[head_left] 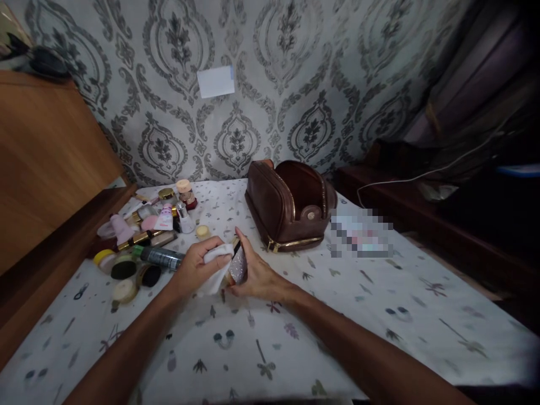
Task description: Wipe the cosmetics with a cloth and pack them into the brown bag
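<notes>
In front of me, my left hand point(201, 264) is closed on a white wipe or tissue point(214, 277), part of which hangs below the fingers. The wipe is against a small glittery silver cosmetic container point(238, 266), and my right hand point(258, 272) grips that container from its right side. Its exact kind is partly hidden by the fingers. Just beyond the hands a small yellowish-topped jar point(203, 232) stands on the cloth. A dark bottle point(162, 258) lies near my left wrist. Behind and to the right sits a brown toiletry bag point(270, 208), unzipped at the top.
Several jars, tubes and bottles cluster on the left, among them a pink tube point(121, 229) and a yellow-lidded jar point(105, 260). A patterned cloth point(261, 349) covers the table. A wooden cabinet point(50, 140) borders the left. A blurred-out item point(361, 233) lies right of the bag.
</notes>
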The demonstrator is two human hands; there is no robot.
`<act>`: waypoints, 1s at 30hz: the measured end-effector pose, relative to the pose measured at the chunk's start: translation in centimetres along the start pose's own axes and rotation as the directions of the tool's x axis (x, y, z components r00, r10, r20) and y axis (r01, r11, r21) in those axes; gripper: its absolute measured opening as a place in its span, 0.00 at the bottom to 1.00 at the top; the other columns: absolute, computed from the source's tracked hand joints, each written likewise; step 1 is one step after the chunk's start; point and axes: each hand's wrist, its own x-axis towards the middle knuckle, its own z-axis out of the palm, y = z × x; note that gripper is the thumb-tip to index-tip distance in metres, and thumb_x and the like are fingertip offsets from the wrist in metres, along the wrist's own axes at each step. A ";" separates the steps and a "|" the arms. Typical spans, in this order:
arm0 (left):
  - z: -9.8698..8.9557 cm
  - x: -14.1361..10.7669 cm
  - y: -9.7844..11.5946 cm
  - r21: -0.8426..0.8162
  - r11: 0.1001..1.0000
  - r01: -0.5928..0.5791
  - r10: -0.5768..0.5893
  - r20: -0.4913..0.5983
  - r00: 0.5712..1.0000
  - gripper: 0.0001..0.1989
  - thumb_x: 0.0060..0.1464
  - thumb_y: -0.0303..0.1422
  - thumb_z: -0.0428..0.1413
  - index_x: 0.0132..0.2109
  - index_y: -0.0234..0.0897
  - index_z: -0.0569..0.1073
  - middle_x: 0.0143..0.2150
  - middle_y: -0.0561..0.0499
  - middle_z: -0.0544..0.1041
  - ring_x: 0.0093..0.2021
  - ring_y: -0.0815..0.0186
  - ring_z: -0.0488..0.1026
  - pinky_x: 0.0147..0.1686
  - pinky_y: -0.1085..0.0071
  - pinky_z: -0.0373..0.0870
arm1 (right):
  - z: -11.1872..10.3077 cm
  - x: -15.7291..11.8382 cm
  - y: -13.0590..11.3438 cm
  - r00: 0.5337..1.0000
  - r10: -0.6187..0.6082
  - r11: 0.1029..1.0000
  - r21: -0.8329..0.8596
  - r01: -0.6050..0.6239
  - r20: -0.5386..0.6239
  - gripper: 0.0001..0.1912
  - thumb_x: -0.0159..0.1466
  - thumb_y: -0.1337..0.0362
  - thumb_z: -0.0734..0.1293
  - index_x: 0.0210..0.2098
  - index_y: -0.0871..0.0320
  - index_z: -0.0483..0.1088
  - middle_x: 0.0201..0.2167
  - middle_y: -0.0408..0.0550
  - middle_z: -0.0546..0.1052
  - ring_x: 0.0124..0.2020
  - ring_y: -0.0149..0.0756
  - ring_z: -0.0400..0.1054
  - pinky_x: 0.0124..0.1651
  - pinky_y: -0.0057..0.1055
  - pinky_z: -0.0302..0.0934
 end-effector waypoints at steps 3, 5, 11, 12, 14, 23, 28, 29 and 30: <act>0.2 0.1 -0.3 0.048 0.999 -0.024 0.022 0.038 0.999 0.09 0.57 0.38 0.54 0.35 0.36 0.71 0.28 0.56 0.69 0.29 0.69 0.64 0.32 0.74 0.62 | 0.4 -0.2 0.3 0.993 -0.096 0.992 -0.074 0.101 0.068 0.65 0.47 0.67 0.74 0.71 0.58 0.26 0.70 0.62 0.45 0.70 0.54 0.43 0.68 0.48 0.44; 0.5 0.1 -0.7 0.046 0.999 -0.015 0.014 0.009 1.000 0.10 0.58 0.39 0.54 0.37 0.36 0.72 0.30 0.55 0.70 0.31 0.68 0.66 0.33 0.74 0.63 | 0.6 -0.3 0.2 0.988 -0.125 0.988 -0.079 0.133 0.093 0.65 0.48 0.67 0.73 0.71 0.59 0.27 0.71 0.62 0.42 0.70 0.54 0.41 0.69 0.49 0.42; 1.4 0.0 -1.6 -0.103 0.993 0.060 -0.077 -0.179 0.981 0.14 0.59 0.43 0.53 0.32 0.38 0.64 0.27 0.57 0.62 0.28 0.70 0.61 0.28 0.76 0.61 | 0.8 -0.6 -0.6 0.986 -0.124 0.992 0.041 0.120 0.114 0.66 0.48 0.68 0.74 0.71 0.54 0.25 0.62 0.61 0.59 0.58 0.51 0.60 0.60 0.47 0.57; 1.5 0.1 -1.7 -0.118 0.991 0.065 -0.088 -0.200 0.976 0.14 0.59 0.43 0.53 0.32 0.38 0.64 0.27 0.57 0.62 0.29 0.70 0.61 0.28 0.76 0.61 | 0.8 -0.6 -0.6 0.987 -0.111 0.992 0.072 0.103 0.118 0.66 0.49 0.68 0.74 0.70 0.53 0.23 0.59 0.59 0.62 0.54 0.47 0.64 0.57 0.46 0.60; 1.6 0.2 -1.9 -0.126 0.989 0.075 -0.103 -0.240 0.965 0.15 0.58 0.44 0.54 0.32 0.38 0.65 0.28 0.56 0.63 0.30 0.69 0.61 0.30 0.75 0.61 | 0.8 -0.6 -0.5 0.988 -0.086 0.987 0.143 0.067 0.131 0.67 0.50 0.67 0.75 0.70 0.51 0.21 0.52 0.53 0.65 0.44 0.40 0.68 0.49 0.42 0.64; 1.6 0.9 -3.3 -0.153 0.981 0.119 -0.158 -0.278 0.948 0.16 0.55 0.47 0.53 0.33 0.37 0.69 0.30 0.52 0.70 0.34 0.64 0.66 0.36 0.71 0.64 | 1.1 0.1 -0.4 0.997 0.071 0.595 0.801 -0.062 0.025 0.48 0.48 0.68 0.76 0.62 0.44 0.52 0.46 0.43 0.68 0.42 0.34 0.68 0.40 0.30 0.65; 1.8 0.7 -4.0 -0.059 0.993 0.099 -0.112 -0.285 0.952 0.15 0.59 0.45 0.50 0.34 0.37 0.70 0.30 0.53 0.69 0.32 0.66 0.65 0.33 0.72 0.63 | 0.0 0.5 -1.0 0.976 0.170 0.147 0.976 -0.160 0.134 0.14 0.58 0.64 0.67 0.45 0.54 0.69 0.41 0.44 0.77 0.42 0.37 0.70 0.53 0.45 0.63; 1.7 0.7 -4.1 -0.028 0.996 0.082 -0.086 -0.273 0.958 0.15 0.60 0.44 0.49 0.35 0.37 0.70 0.30 0.54 0.69 0.31 0.66 0.65 0.33 0.71 0.62 | -0.3 0.6 -1.0 0.969 0.185 0.089 0.980 -0.181 0.162 0.12 0.60 0.61 0.66 0.44 0.55 0.70 0.41 0.45 0.78 0.43 0.38 0.70 0.54 0.48 0.62; 1.7 0.6 -4.2 0.012 0.998 0.058 -0.052 -0.266 0.963 0.15 0.61 0.43 0.49 0.35 0.37 0.70 0.30 0.53 0.68 0.32 0.65 0.65 0.34 0.71 0.63 | -0.5 0.7 -1.0 0.962 0.198 0.049 0.978 -0.200 0.187 0.12 0.62 0.59 0.64 0.43 0.56 0.71 0.41 0.46 0.79 0.43 0.39 0.70 0.55 0.50 0.61</act>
